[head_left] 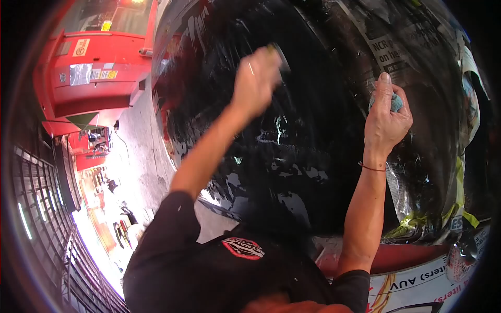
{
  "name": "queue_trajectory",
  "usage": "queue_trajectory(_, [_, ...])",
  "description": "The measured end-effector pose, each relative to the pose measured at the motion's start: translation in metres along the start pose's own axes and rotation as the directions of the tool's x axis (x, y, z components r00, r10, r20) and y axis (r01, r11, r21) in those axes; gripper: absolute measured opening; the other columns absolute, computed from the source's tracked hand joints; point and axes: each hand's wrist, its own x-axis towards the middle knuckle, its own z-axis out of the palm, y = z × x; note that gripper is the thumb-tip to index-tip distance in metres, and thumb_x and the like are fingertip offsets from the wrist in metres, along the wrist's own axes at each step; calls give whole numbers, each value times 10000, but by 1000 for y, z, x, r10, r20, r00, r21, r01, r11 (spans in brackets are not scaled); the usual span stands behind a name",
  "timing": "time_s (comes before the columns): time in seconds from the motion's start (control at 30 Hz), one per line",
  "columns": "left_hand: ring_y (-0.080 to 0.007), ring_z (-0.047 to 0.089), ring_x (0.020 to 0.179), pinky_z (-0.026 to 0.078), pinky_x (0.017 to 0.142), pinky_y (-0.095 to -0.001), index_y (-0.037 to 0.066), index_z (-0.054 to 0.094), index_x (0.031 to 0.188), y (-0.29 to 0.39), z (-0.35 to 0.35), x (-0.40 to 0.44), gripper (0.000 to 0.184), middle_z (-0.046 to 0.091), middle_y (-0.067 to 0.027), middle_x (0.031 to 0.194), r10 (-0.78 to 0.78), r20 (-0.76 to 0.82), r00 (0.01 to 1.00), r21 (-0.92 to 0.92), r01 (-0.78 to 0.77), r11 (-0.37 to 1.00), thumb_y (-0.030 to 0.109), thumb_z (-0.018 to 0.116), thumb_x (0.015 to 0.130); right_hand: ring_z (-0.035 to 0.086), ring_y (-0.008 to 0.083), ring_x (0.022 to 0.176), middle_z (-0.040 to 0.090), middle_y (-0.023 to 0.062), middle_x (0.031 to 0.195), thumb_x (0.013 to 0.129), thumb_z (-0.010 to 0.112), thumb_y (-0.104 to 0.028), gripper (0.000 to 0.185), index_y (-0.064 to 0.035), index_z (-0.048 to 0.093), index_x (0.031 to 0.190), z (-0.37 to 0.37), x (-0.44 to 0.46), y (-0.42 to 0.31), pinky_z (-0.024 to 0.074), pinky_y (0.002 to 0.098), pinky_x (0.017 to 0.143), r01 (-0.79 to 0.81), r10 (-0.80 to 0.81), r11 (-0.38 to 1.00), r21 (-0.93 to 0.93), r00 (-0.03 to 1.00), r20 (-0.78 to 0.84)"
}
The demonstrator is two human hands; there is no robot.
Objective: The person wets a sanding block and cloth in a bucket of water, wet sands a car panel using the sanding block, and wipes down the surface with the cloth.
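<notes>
- Logo on the black shirt, 6 o'clock: red-edged, lettering roughly "REYNALDO", partly too small to read.
- Newspaper, between 1 and 2 o'clock: "NCR", "on he" and "IN B" can be read, the rest cut off or blurred.
- One printed banner, between 4 and 5 o'clock: "liters) AUV" in dark letters, "liters" again in red.
- Red vehicle, 10 o'clock: one pale label, one silvery patch and at least two small yellow stickers, their print too small to read.
- One curved black panel, wet and shiny, fills the centre; grey patches show towards 6 o'clock.
- Two hands. The left hand, at 12 o'clock, is closed around one flat pad over the panel; it is blurred, so contact cannot be told.
- The right hand, between 2 and 3 o'clock, is curled narrow around one teal wad, thumb extended, just beside the newspaper.
- One thin bracelet on the right wrist.
- Yellow-green tape runs along the covering's edge, between 3 and 4 o'clock.
</notes>
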Motion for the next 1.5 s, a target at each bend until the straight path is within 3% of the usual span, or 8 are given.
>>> queue_trajectory(0.4, [-403, 679, 998, 556, 850, -471, 41, 715, 1101, -139, 4, 46, 288, 706, -190, 1123, -539, -52, 841, 52, 541, 839, 217, 674, 877, 493, 10, 558, 579, -44, 583, 963, 736, -296, 341, 20, 720, 836, 15, -12, 5, 357, 199, 512, 200, -197, 952, -230, 980, 39])
queue_trajectory(0.47, [-337, 607, 1218, 493, 1004, -435, 99, 757, 1092, -71, 1, -27, 279, 671, -114, 1290, 51, -126, 991, 200, -24, 979, 194, 742, 830, 494, 9, 560, 584, -42, 587, 964, 734, -297, 340, 18, 722, 836, 17, -13, 2, 362, 197, 515, 251, -248, 928, -275, 968, 44])
queue_trajectory(0.57, [-358, 550, 1294, 443, 1097, -467, 120, 713, 1200, 49, -31, -135, 468, 646, -137, 1321, -199, 118, 973, -315, 226, 922, 28, 776, 745, 504, 14, 574, 602, -32, 601, 969, 726, -301, 345, 22, 727, 848, 17, -14, 7, 377, 199, 523, 264, -250, 913, -312, 964, 86])
queue_trajectory(0.7, [-346, 611, 1200, 534, 941, -435, 106, 703, 1191, -88, -16, -78, 395, 663, -150, 1281, -7, -167, 986, 111, 26, 993, 140, 740, 799, 508, 27, 579, 605, -25, 605, 975, 716, -307, 352, 22, 728, 853, 17, -16, 13, 393, 209, 529, 220, -156, 912, -347, 966, 205])
queue_trajectory(0.77, [-405, 654, 1054, 543, 900, -453, 59, 700, 1146, -188, -13, -25, 315, 667, -221, 1196, -490, -178, 853, 28, 502, 864, 236, 648, 891, 501, 31, 575, 595, -26, 598, 977, 714, -310, 352, 19, 728, 853, 19, -21, 13, 391, 211, 527, 311, -254, 866, -391, 948, 193])
queue_trajectory(1.03, [-363, 538, 1300, 428, 1109, -451, 161, 662, 1324, 13, -50, -193, 530, 584, -148, 1413, -252, 133, 959, -263, 279, 923, 23, 709, 814, 486, 45, 570, 557, -17, 577, 972, 715, -347, 384, 17, 729, 850, 27, -25, 12, 401, 228, 527, 434, -346, 748, -502, 900, 264])
queue_trajectory(1.3, [-370, 579, 1270, 458, 1077, -438, 7, 635, 1307, -245, -9, -56, 428, 606, -217, 1366, -438, -299, 848, 12, 462, 887, 240, 604, 950, 541, 93, 594, 618, 35, 606, 963, 716, -362, 375, 4, 739, 887, 23, -24, 17, 450, 280, 563, 451, -354, 694, -562, 893, 279])
queue_trajectory(1.5, [-381, 518, 1316, 428, 1101, -472, 118, 597, 1397, -29, -59, -228, 515, 521, -162, 1482, -260, 71, 963, -113, 267, 957, 158, 663, 887, 531, 121, 581, 617, 80, 610, 965, 710, -358, 367, -1, 734, 883, 27, -24, 13, 448, 313, 563, 448, -332, 682, -578, 894, 301])
